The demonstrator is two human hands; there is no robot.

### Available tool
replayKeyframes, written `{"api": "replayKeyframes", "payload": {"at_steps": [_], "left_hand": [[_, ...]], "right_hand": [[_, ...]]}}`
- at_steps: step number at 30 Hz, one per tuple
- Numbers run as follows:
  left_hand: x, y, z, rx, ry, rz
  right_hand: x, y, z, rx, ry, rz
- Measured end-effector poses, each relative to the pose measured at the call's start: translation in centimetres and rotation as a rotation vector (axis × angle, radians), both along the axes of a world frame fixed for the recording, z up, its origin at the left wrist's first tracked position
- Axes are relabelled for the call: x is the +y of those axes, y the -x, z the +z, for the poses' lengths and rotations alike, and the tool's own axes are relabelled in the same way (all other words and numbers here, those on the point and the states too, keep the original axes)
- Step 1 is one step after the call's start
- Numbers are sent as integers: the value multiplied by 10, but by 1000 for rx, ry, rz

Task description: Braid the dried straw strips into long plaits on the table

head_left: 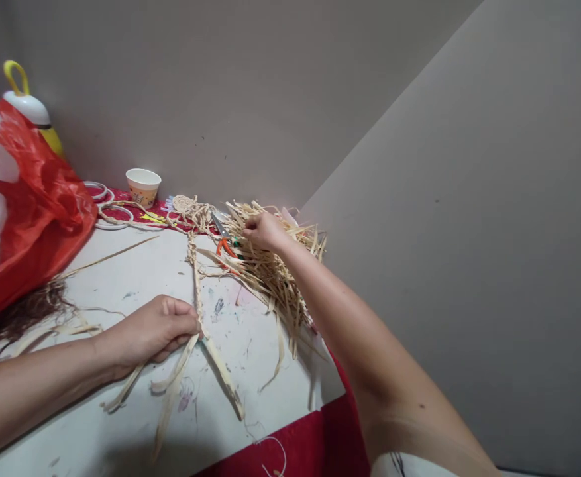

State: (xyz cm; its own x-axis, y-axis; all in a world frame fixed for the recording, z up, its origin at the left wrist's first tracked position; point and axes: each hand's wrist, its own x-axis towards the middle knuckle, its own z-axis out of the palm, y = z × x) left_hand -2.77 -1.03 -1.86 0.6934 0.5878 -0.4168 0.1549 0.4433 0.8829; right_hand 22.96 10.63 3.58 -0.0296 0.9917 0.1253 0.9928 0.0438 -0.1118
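Observation:
My left hand [173,328] pinches a braided straw cord [197,281] at its lower end, over the white table surface. Loose flat strands [223,377] fan out below the fingers toward the near edge. The braid runs up from the hand to the back of the table. My right hand [265,232] reaches to a heap of dry straw strips [280,278] at the back right. Its fingers are curled together at the top of the heap, and whatever they hold is too small to make out. Orange-handled scissors [225,250] lie beside the heap, partly covered by strips.
A red plastic bag [46,212] bulges at the left, with a yellow-and-white bottle [29,109] behind it. A paper cup [144,189] stands near the wall, beside white rings [114,217] and a coiled straw piece [185,204]. Dark fibres [26,311] lie below the bag. Grey walls border the table.

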Motion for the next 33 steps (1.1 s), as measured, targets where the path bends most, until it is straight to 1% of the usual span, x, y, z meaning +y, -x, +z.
{"api": "replayKeyframes", "payload": {"at_steps": [4, 7, 10, 14, 17, 19, 20, 21, 22, 24, 25, 26, 27, 30, 33], "left_hand": [[1, -1, -2, -11, -14, -1], [2, -1, -5, -15, -19, -1], [3, -1, -9, -21, -9, -2], [2, 0, -9, -27, -10, 0], [0, 0, -7, -19, -15, -3], [0, 1, -5, -13, -24, -5], [0, 1, -4, -12, -29, -6], [0, 1, -4, -10, -34, -7], [0, 1, -3, -8, -36, -7], [0, 1, -1, -2, -41, -8], [0, 1, -1, 1, -43, -8], [-1, 1, 0, 5, -43, -7], [-1, 1, 1, 8, -43, -5], [-1, 0, 1, 5, -41, 0], [0, 0, -1, 2, -36, -3]], "right_hand": [[18, 17, -8, -60, 146, -5], [20, 21, -10, -90, 192, -3], [14, 18, -5, -76, 161, -1], [0, 7, 16, 1, 33, -3], [-23, 2, 32, 176, -79, 26], [-48, 3, 37, 480, -131, 130], [-63, 3, 37, 563, -100, 191], [-79, 4, 36, 585, -47, 241], [-96, 4, 32, 563, 44, 286], [-127, 1, 23, 465, 344, 381], [-141, -1, 18, 434, 452, 386], [-154, -5, 13, 413, 527, 348], [-165, -9, 10, 418, 526, 278], [-189, -23, 3, 550, 446, 75], [-200, -31, -2, 717, 392, -93]]}}
